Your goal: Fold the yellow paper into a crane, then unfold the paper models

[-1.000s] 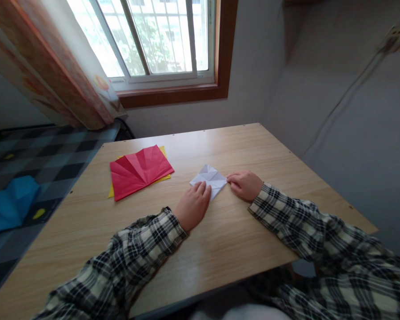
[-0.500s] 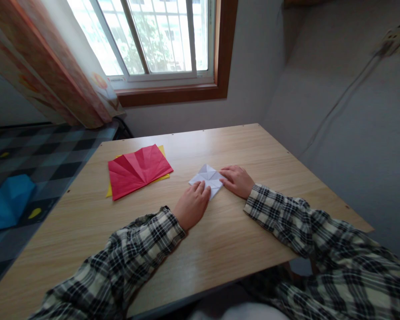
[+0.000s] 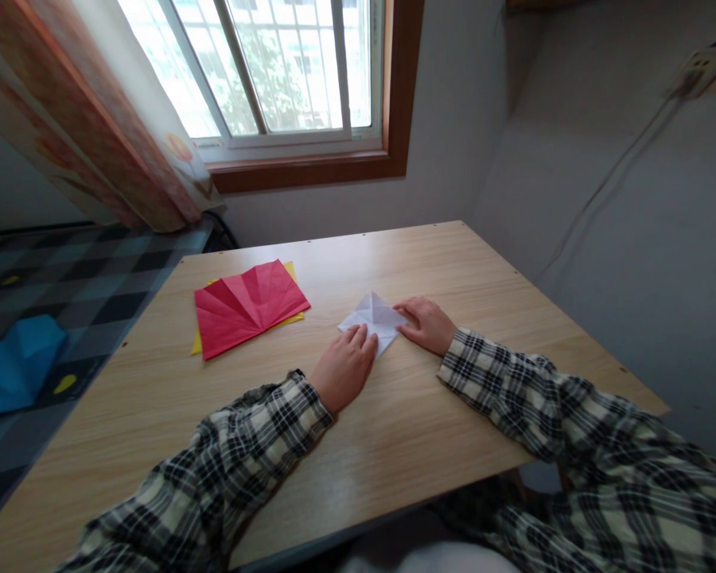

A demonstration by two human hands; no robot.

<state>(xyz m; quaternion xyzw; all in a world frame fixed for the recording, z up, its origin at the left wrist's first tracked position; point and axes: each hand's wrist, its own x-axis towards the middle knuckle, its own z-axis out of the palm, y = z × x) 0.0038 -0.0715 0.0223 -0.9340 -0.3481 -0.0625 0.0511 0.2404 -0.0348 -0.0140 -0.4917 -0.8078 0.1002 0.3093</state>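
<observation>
A small sheet of white paper (image 3: 383, 318), folded and creased into a diamond shape, lies on the wooden table with a raised fold near its far corner. My left hand (image 3: 344, 368) rests on its near left part, fingertips laid flat on the paper and pressing it to the table. At the right corner, my right hand (image 3: 428, 325) pinches a flap of the same paper between thumb and fingers. The fingertips hide that corner, and my left fingers cover part of the near edge.
Left of the white paper, creased red paper (image 3: 250, 306) lies on top of yellow paper (image 3: 196, 347). Blue folded paper (image 3: 21, 362) sits on a checked cloth (image 3: 95, 267) beyond the left edge of the table (image 3: 394, 446). A window and wall stand behind.
My right fingers have shifted slightly, and the white paper's right flap now lies differently, with a plainer surface showing and a sharper upright fold. My left hand has stayed put.
</observation>
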